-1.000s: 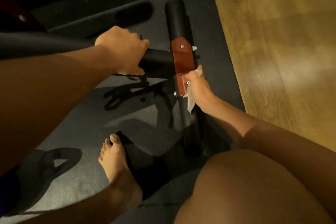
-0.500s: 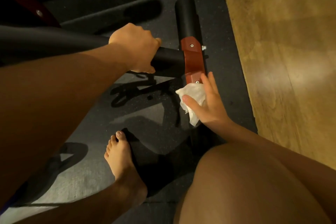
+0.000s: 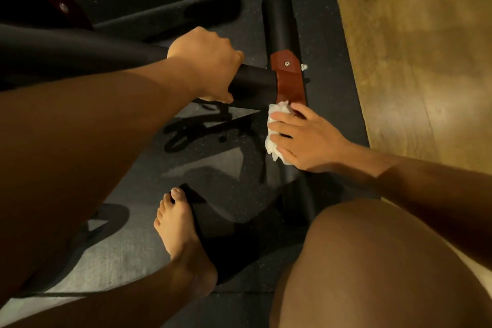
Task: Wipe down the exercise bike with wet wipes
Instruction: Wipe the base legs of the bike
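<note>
The exercise bike's black floor stabiliser bar (image 3: 278,21) lies on the mat, joined by a red-brown bracket (image 3: 288,80) to a black frame tube (image 3: 253,86). My left hand (image 3: 207,64) grips that frame tube just left of the bracket. My right hand (image 3: 306,136) lies flat with straight fingers on a crumpled white wet wipe (image 3: 274,125), pressing it onto the stabiliser bar just below the bracket. The hand hides most of the wipe.
A dark rubber mat (image 3: 186,173) lies under the bike, and wooden floor (image 3: 426,48) begins at its right edge. My bare left foot (image 3: 183,231) stands on the mat; my right knee (image 3: 372,261) fills the lower right. More red frame (image 3: 61,5) shows top left.
My right hand moved from the bracket's lower end down onto the bar, fingers flattening over the wipe. My left hand kept its grip on the tube.
</note>
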`<state>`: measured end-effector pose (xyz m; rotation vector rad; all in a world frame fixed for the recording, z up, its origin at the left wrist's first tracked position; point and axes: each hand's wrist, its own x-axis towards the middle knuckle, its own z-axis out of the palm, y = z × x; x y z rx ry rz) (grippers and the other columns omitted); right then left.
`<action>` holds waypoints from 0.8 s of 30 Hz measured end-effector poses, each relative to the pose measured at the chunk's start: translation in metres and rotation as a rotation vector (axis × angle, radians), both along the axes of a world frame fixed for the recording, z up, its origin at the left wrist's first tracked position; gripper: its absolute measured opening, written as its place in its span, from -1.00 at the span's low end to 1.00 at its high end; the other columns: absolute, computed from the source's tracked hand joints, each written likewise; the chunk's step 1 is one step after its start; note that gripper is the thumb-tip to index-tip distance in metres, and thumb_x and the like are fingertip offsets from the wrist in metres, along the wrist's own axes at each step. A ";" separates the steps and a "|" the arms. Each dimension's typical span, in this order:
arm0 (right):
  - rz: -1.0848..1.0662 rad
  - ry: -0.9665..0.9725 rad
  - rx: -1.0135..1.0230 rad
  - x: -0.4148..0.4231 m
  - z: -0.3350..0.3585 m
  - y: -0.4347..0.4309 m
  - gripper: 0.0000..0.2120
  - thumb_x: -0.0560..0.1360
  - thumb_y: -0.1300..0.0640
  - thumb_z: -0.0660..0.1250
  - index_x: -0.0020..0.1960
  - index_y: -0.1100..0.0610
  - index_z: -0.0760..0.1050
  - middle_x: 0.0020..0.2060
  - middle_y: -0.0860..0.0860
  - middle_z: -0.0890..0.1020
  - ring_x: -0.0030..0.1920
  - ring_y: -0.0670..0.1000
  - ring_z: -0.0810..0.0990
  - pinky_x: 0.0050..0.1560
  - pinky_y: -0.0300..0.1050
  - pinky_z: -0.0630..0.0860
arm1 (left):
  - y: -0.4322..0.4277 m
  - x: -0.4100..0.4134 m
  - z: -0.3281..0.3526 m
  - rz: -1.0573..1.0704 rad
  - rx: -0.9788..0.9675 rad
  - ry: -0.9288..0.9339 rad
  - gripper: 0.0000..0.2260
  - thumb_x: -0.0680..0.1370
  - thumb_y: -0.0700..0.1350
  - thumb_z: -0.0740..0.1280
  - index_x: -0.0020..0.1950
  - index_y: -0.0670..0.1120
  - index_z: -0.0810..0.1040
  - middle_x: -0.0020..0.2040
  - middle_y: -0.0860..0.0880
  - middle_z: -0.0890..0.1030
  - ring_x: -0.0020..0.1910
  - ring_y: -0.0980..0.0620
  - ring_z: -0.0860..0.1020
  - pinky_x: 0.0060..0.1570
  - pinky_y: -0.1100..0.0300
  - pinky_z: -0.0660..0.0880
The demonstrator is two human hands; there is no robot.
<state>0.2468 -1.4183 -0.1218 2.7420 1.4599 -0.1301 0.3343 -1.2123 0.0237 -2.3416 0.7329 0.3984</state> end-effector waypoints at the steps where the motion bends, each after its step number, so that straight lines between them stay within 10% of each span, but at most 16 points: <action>1: -0.010 0.017 -0.054 0.010 0.004 0.006 -0.63 0.59 -0.07 0.09 0.19 0.05 0.57 0.30 0.03 0.52 0.43 0.08 0.32 0.38 0.14 0.19 | 0.000 0.000 0.000 0.007 -0.003 0.008 -0.49 0.49 0.27 0.33 0.30 -0.01 0.42 -0.31 0.00 0.30 -0.35 0.02 0.34 -0.30 0.11 0.37; 11: 0.122 -0.002 -0.001 -0.044 0.000 -0.008 -0.79 0.46 0.06 0.30 0.02 0.11 0.61 0.06 0.09 0.60 0.19 0.16 0.53 0.36 0.46 0.17 | -0.001 0.000 -0.001 0.025 -0.010 0.006 -0.49 0.48 0.26 0.35 0.30 0.01 0.44 -0.31 -0.02 0.29 -0.33 -0.01 0.35 -0.28 0.09 0.34; 17: -0.237 -0.071 0.128 -0.009 0.001 0.002 -0.65 0.54 0.03 0.22 0.25 0.13 0.54 0.27 0.09 0.53 0.26 0.19 0.46 0.36 0.24 0.25 | -0.001 0.003 -0.003 0.023 -0.009 0.013 -0.50 0.47 0.27 0.35 0.28 0.01 0.44 -0.30 -0.02 0.35 -0.40 0.02 0.33 -0.32 0.11 0.34; 24: -0.886 0.400 0.393 -0.082 -0.003 0.002 -0.39 0.53 -0.13 0.15 0.48 0.16 0.25 0.42 0.11 0.34 0.34 0.14 0.39 0.29 0.07 0.38 | 0.001 0.003 -0.004 0.037 -0.014 0.031 -0.53 0.47 0.24 0.36 0.27 0.01 0.44 -0.29 -0.03 0.39 -0.39 0.01 0.37 -0.35 0.10 0.35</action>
